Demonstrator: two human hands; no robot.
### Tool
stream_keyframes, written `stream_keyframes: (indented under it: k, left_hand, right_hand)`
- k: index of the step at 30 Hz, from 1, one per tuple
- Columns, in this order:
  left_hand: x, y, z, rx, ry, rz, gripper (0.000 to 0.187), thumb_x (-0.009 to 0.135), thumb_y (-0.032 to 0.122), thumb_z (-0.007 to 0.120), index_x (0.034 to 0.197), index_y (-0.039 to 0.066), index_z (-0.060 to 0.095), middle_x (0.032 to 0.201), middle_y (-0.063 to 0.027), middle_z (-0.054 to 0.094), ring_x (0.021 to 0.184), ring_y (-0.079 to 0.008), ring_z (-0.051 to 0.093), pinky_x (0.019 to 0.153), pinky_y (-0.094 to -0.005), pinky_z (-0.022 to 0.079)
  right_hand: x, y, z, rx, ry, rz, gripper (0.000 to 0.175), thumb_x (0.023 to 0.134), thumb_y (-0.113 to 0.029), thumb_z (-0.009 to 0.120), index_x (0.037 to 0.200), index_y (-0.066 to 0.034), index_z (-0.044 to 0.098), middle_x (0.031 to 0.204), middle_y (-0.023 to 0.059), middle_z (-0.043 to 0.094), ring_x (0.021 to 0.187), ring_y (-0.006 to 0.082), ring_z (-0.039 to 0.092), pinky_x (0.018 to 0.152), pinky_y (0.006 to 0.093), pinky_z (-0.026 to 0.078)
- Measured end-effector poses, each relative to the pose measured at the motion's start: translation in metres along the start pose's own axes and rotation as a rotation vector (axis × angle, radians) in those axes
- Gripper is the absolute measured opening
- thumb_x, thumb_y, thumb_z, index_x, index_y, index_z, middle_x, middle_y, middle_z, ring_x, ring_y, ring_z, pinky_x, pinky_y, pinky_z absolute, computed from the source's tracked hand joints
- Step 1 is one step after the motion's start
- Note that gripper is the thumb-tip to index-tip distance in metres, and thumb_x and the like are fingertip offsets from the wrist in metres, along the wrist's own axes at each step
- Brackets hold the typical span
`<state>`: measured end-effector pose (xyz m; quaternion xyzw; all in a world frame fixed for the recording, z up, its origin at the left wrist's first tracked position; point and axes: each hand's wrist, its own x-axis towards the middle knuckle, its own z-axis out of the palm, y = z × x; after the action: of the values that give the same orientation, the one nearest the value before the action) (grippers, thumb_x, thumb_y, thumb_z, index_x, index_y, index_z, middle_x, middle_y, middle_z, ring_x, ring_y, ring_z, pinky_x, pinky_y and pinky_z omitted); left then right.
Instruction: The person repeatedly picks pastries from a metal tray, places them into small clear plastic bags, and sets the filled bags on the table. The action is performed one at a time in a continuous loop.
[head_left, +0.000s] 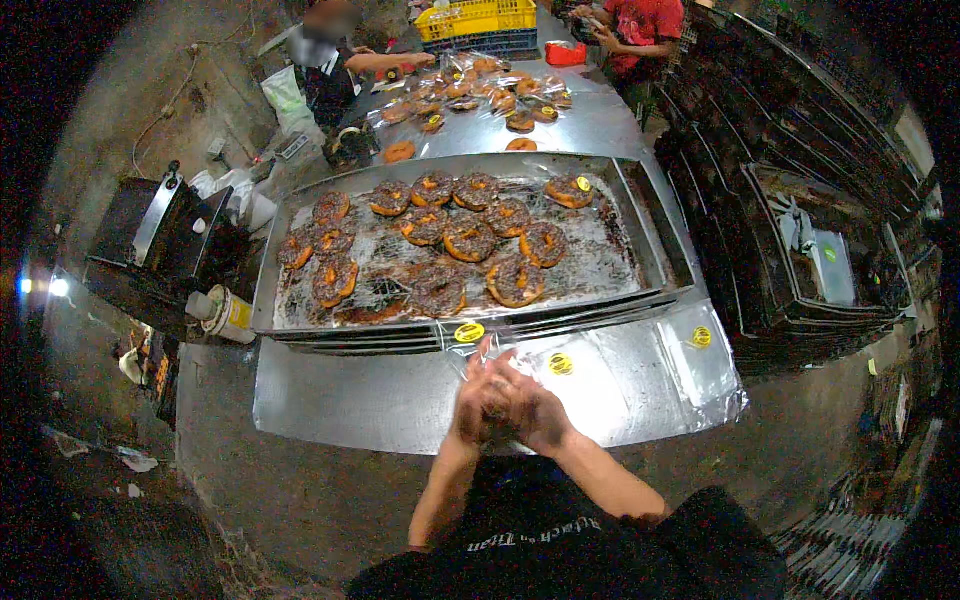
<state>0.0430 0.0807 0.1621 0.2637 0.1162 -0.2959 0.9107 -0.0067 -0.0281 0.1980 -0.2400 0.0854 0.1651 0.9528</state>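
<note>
My left hand (474, 405) and my right hand (538, 411) are close together above the front of the metal table (345, 390). Between them they hold a clear plastic bag (459, 346) bearing a round yellow label. Motion blur and my fingers hide whether anything is inside it. Just beyond, a metal baking tray (611, 255) carries several chocolate-topped ring doughnuts (469, 240). One doughnut (568, 192) at the tray's far right shows a yellow label. To the right of my hands, more clear bags (686, 367) with yellow labels lie flat on the table.
Bagged doughnuts (487, 97) are heaped on the table's far part, before a yellow crate (476, 21). One person (330, 67) reaches in at far left; another in red (649, 30) stands at far right. Stacked dark trays (765, 300) flank the right side. A bucket (229, 315) stands left.
</note>
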Motion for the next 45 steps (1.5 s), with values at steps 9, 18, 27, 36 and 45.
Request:
stream_keyframes:
  k: [9, 18, 27, 36, 45]
  left_hand:
    - [0.002, 0.089, -0.037, -0.038, 0.299, 0.635, 0.048, 0.083, 0.018, 0.059, 0.126, 0.004, 0.04, 0.099, -0.0058, 0.049, 0.097, -0.0204, 0.051, 0.091, -0.0456, 0.043]
    - [0.005, 0.136, -0.047, -0.055, 0.273, 0.842, 0.065, 0.08, 0.021, 0.057, 0.134, 0.003, 0.025, 0.107, -0.0077, 0.042, 0.105, -0.0228, 0.045, 0.094, -0.0506, 0.039]
    - [0.033, 0.089, 0.006, -0.23, 0.085, 0.778, 0.053, 0.081, 0.008, 0.045, 0.131, 0.007, 0.026, 0.121, -0.011, 0.042, 0.113, -0.0295, 0.044, 0.092, -0.0476, 0.043]
    - [0.036, 0.049, 0.036, -0.036, -0.285, 0.573, 0.058, 0.082, 0.013, 0.043, 0.136, 0.007, 0.023, 0.127, -0.0215, 0.041, 0.112, -0.0357, 0.047, 0.092, -0.0478, 0.042]
    - [0.052, 0.035, 0.044, -0.39, -0.449, 0.088, 0.059, 0.076, 0.034, 0.047, 0.122, -0.002, 0.038, 0.11, -0.0208, 0.052, 0.098, -0.0365, 0.054, 0.08, -0.0454, 0.047]
  right_hand:
    - [0.153, -0.064, -0.04, -1.914, 0.907, -0.084, 0.121, 0.062, -0.044, 0.077, 0.135, 0.0068, -0.005, 0.122, 0.0436, 0.028, 0.108, 0.0539, 0.04, 0.093, 0.0517, 0.036]
    - [0.152, -0.093, -0.042, -1.677, 0.872, -0.255, 0.105, 0.066, -0.039, 0.07, 0.136, 0.0082, 0.008, 0.112, 0.0306, 0.047, 0.105, 0.0409, 0.048, 0.092, 0.0408, 0.039]
    - [0.07, -0.026, 0.042, -2.016, 0.005, -1.018, 0.102, 0.053, -0.006, 0.076, 0.136, 0.0048, 0.019, 0.111, 0.0228, 0.048, 0.099, 0.0349, 0.047, 0.088, 0.0415, 0.038]
    - [0.038, -0.015, 0.027, -1.661, 0.388, -1.135, 0.103, 0.052, -0.011, 0.08, 0.134, 0.0086, 0.022, 0.099, 0.0181, 0.06, 0.082, 0.0297, 0.055, 0.072, 0.0348, 0.047]
    - [0.054, -0.025, 0.022, -1.302, 0.366, -1.029, 0.109, 0.057, -0.014, 0.082, 0.139, -0.0008, 0.011, 0.113, 0.0175, 0.051, 0.087, 0.0218, 0.059, 0.072, 0.0297, 0.051]
